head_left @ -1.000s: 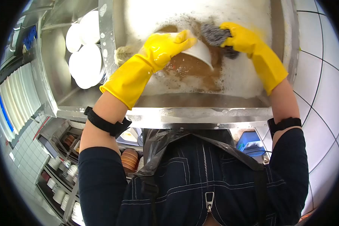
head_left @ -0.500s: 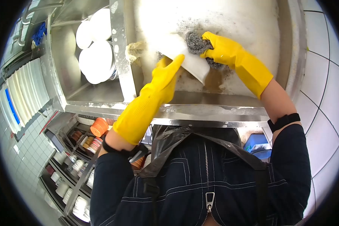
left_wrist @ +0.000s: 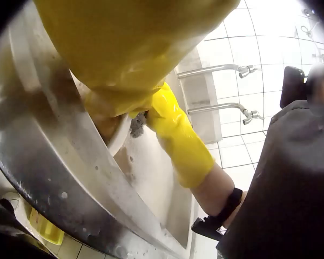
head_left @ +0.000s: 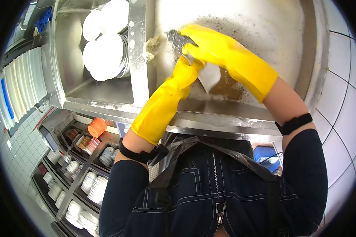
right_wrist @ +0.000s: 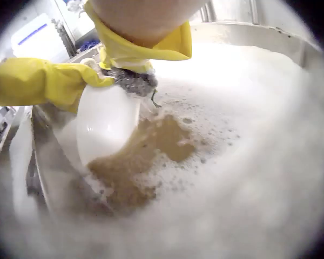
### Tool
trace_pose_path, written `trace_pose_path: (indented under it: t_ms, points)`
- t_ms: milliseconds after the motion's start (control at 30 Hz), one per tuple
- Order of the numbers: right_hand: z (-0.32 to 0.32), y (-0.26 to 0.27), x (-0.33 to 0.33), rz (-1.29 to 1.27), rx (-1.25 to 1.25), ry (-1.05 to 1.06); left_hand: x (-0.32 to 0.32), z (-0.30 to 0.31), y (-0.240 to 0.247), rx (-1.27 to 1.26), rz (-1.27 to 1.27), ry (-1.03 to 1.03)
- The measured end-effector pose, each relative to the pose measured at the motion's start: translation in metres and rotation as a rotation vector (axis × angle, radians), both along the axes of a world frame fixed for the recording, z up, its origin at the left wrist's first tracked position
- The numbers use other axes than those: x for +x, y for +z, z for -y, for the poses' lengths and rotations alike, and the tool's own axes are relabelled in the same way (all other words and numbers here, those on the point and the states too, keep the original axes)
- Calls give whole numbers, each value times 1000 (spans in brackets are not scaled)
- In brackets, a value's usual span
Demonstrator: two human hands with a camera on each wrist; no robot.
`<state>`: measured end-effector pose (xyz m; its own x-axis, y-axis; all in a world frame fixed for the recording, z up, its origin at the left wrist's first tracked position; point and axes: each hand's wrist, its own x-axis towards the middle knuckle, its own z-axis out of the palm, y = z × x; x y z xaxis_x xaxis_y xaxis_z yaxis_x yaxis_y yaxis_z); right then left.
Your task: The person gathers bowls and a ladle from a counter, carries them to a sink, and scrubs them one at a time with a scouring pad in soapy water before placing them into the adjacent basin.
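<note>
A white bowl (head_left: 210,77) is tilted on its side over the soapy water, its lower edge in the brownish suds in the right wrist view. My left hand (head_left: 184,75), in a yellow rubber glove, grips it by the rim, thumb over the edge. In the matching glove, my right hand (head_left: 213,45) holds a grey steel wool scourer (head_left: 178,39) at the bowl's upper rim, close to the left hand. The right wrist view shows the scourer (right_wrist: 132,81) against the bowl's (right_wrist: 105,124) top edge. Part of the bowl is hidden behind the gloves in the head view.
Foamy water fills the metal sink (head_left: 225,118). A pale mesh clump (head_left: 152,47) lies by the divider (head_left: 137,51). White plates (head_left: 103,57) are stacked in the left basin. Shelves of dishes (head_left: 95,187) stand below left, and taps (left_wrist: 245,113) on the tiled wall.
My right hand has carried the scourer leftward to the bowl's rim beside my left hand. The left hand has shifted its hold, and the bowl has turned and tilted.
</note>
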<state>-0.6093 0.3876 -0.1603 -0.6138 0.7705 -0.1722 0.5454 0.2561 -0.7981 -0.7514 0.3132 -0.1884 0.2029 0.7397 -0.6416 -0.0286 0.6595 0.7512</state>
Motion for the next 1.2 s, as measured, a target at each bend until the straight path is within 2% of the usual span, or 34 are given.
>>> trace_pose_path:
  t_ms: [33,67,133,233,333,367,433,467,533,567,633,667,700,733,800,833,900,933,967,1033,1100,1167,1200]
  points:
    - [-6,2,-7,115,-138,-75,0,0,6,-2,0,2]
    - [-14,-4,-10,116,-141,-73,0,0,13,-68,7,-2]
    - [-39,-22,-15,206,-308,-197,-2,2,15,-120,17,5]
    - [-44,-43,-18,340,-217,-311,-4,5,15,-160,19,91]
    - [-12,-39,-2,243,-194,-427,-6,6,19,-103,55,159]
    - [-1,-37,7,247,-197,-426,-7,5,15,-107,57,160]
    - [18,-38,27,12,-126,-285,-10,1,6,-152,-17,99]
    - [27,-41,35,-109,-24,-184,-10,1,5,-148,-15,100]
    - [32,-47,34,-298,156,-46,-7,-2,5,-47,-56,-40]
    - [28,-52,34,-297,163,-53,-6,-3,5,-41,-55,-47]
    - [10,-39,23,-96,114,-85,-6,-1,6,30,-127,-161]
    - [-5,-33,16,23,15,-170,-8,-4,15,-91,-167,-230]
    - [-15,-39,11,113,36,-261,-9,-5,17,-99,-173,-249]
    - [-28,-44,14,52,-35,-279,-9,-5,19,-110,-148,-185]
    - [-57,-63,17,57,-436,-381,-7,-12,30,-150,-195,-91]
    - [-59,-77,21,50,-439,-398,-4,-18,41,-151,-200,-109]
    - [-50,-111,27,-163,-581,-604,-5,-26,56,-145,-241,-45]
    - [-49,-131,38,-170,-584,-614,-16,-25,40,-98,-208,-26]
    - [-46,-154,53,-244,-744,-604,-17,-28,43,-100,-215,-35]
    - [-34,-160,61,-367,-982,-613,-16,-30,56,-62,-155,79]
    - [-14,-159,60,-381,-1026,-733,-25,-34,60,-56,-171,93]
    - [4,-149,55,-366,-1029,-856,-44,-34,49,716,-246,-244]
    - [13,-141,51,-354,-1022,-918,-51,-36,35,1113,-471,-357]
